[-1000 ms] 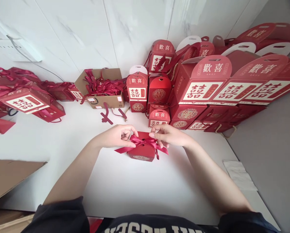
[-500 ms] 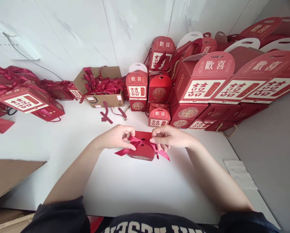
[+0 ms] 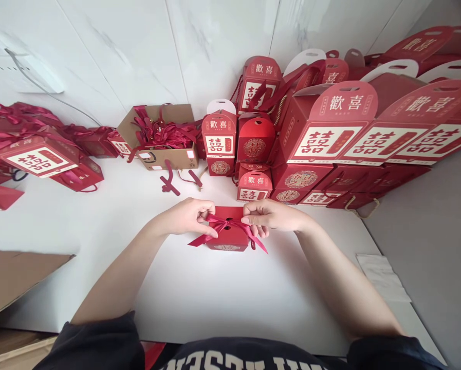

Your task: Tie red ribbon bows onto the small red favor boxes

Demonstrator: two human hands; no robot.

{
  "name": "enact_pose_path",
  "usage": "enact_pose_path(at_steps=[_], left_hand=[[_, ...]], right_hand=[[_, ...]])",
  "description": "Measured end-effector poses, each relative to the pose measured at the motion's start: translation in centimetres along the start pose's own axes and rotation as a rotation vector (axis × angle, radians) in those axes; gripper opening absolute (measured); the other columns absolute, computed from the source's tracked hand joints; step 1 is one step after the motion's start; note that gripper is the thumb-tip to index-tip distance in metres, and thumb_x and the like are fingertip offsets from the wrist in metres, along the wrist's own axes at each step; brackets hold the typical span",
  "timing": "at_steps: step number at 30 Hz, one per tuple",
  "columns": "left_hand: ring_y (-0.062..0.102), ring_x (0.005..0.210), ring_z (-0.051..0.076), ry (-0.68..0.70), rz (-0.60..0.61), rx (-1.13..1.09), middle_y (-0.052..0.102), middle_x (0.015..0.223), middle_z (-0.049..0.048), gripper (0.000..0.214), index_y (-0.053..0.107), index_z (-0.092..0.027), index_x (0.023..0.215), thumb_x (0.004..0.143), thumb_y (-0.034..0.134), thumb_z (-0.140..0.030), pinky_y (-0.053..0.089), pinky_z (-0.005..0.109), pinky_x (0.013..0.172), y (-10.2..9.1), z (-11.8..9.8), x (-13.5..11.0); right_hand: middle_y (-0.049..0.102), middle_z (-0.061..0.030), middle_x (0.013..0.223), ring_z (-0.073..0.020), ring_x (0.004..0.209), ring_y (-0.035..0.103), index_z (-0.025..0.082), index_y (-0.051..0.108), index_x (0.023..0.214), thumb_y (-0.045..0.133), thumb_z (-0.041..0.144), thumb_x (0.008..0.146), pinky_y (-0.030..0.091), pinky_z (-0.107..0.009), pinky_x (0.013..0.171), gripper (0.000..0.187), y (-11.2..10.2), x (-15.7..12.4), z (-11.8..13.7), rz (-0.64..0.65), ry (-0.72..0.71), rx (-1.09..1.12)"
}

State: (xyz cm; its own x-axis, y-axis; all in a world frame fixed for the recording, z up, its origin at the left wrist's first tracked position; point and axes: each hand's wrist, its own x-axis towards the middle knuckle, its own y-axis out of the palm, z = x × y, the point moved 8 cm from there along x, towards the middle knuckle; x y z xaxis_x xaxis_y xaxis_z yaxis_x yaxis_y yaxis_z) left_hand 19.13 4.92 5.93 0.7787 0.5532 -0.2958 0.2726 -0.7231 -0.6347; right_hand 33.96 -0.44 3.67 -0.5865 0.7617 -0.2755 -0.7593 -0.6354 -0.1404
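A small red gift box [image 3: 230,240] with a round gold emblem stands on the white table in front of me. Across its top lies a pink-red satin ribbon [image 3: 227,223], tied in a bow at the holes in the lid. My left hand [image 3: 194,218] pinches the bow's left loop between thumb and fingers. On the other side, my right hand [image 3: 266,217] is closed on the right loop. Both ribbon tails hang free, one toward the lower left and one toward the lower right.
A cardboard box [image 3: 168,160] full of ribbons stands behind, with loose ribbon pieces [image 3: 170,180] before it. Stacked red gift boxes [image 3: 311,177] fill the back right. More ribboned boxes [image 3: 41,159] lie left. A brown cardboard flap [image 3: 22,275] juts in at left; white tissue [image 3: 382,277] lies right.
The bow's tails have drawn in closer to the box, and the right hand has shifted slightly to the right. Both hands keep hold of the loops.
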Motion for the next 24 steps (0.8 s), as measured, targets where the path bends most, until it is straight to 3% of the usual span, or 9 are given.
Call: enact_pose_path(at_steps=[6, 11, 14, 16, 18, 21, 24], left_hand=[[0.032, 0.054, 0.007, 0.025, -0.008, -0.034, 0.039, 0.057, -0.0076, 0.043, 0.048, -0.018, 0.072, 0.064, 0.078, -0.048, 0.026, 0.02, 0.05, -0.5, -0.5, -0.3], [0.03, 0.052, 0.007, 0.033, 0.024, -0.08, 0.037, 0.058, -0.0064, 0.031, 0.059, -0.017, 0.076, 0.077, 0.067, -0.047, 0.025, 0.022, 0.05, -0.1, -0.8, -0.6], [0.036, 0.054, 0.008, 0.07, -0.171, -0.046, 0.042, 0.059, -0.0048, 0.03, 0.059, -0.017, 0.073, 0.084, 0.061, -0.045, 0.03, 0.023, 0.052, -0.7, -1.2, -0.2], [0.046, 0.063, 0.01, 0.152, -0.342, 0.017, 0.048, 0.068, -0.0025, 0.027, 0.057, -0.017, 0.072, 0.083, 0.063, -0.041, 0.039, 0.024, 0.062, -1.2, -2.0, -0.1], [0.054, 0.081, 0.014, 0.229, -0.411, 0.062, 0.054, 0.085, 0.0007, 0.022, 0.059, -0.018, 0.078, 0.079, 0.067, -0.038, 0.045, 0.028, 0.078, -0.9, -2.9, 0.1], [0.053, 0.109, 0.02, 0.249, -0.399, 0.065, 0.054, 0.11, 0.0046, 0.02, 0.063, -0.02, 0.087, 0.078, 0.069, -0.037, 0.042, 0.036, 0.1, 0.0, -3.0, 0.5], [0.048, 0.123, 0.023, 0.222, -0.336, 0.026, 0.052, 0.123, 0.0056, 0.017, 0.066, -0.021, 0.084, 0.079, 0.068, -0.038, 0.038, 0.039, 0.107, 0.8, -2.6, 0.9]], right_hand=[[0.062, 0.0012, 0.06, -0.0083, 0.05, 0.055, 0.017, 0.054, 0.077, 0.055, 0.055, 0.088, 0.047, -0.021, 0.051, 0.039, -1.0, -0.3, 0.2, -0.081, -0.023, 0.009], [0.064, 0.001, 0.062, -0.0085, 0.048, 0.052, 0.018, 0.054, 0.084, 0.052, 0.055, 0.089, 0.043, -0.021, 0.048, 0.037, -1.5, -0.9, 1.2, -0.146, -0.058, -0.024], [0.065, 0.0003, 0.065, -0.0102, 0.055, 0.056, 0.018, 0.058, 0.083, 0.061, 0.053, 0.085, 0.043, -0.022, 0.052, 0.035, -1.3, -1.0, 1.9, -0.174, -0.101, -0.136], [0.065, 0.0001, 0.064, -0.0105, 0.057, 0.056, 0.018, 0.058, 0.079, 0.06, 0.052, 0.085, 0.042, -0.022, 0.055, 0.035, -1.0, -1.1, 2.2, -0.177, -0.115, -0.192], [0.062, 0.0014, 0.058, -0.0103, 0.053, 0.054, 0.018, 0.057, 0.078, 0.055, 0.054, 0.088, 0.041, -0.022, 0.054, 0.038, -0.5, -1.2, 2.2, -0.132, -0.088, -0.19], [0.055, 0.0041, 0.053, -0.0096, 0.049, 0.049, 0.018, 0.056, 0.078, 0.051, 0.054, 0.09, 0.038, -0.022, 0.052, 0.038, -0.1, -1.4, 2.5, -0.104, -0.083, -0.211], [0.055, 0.0018, 0.066, -0.0114, 0.062, 0.052, 0.019, 0.058, 0.075, 0.055, 0.048, 0.09, 0.04, -0.024, 0.06, 0.033, -0.8, -1.7, 3.6, -0.255, -0.189, -0.364]])
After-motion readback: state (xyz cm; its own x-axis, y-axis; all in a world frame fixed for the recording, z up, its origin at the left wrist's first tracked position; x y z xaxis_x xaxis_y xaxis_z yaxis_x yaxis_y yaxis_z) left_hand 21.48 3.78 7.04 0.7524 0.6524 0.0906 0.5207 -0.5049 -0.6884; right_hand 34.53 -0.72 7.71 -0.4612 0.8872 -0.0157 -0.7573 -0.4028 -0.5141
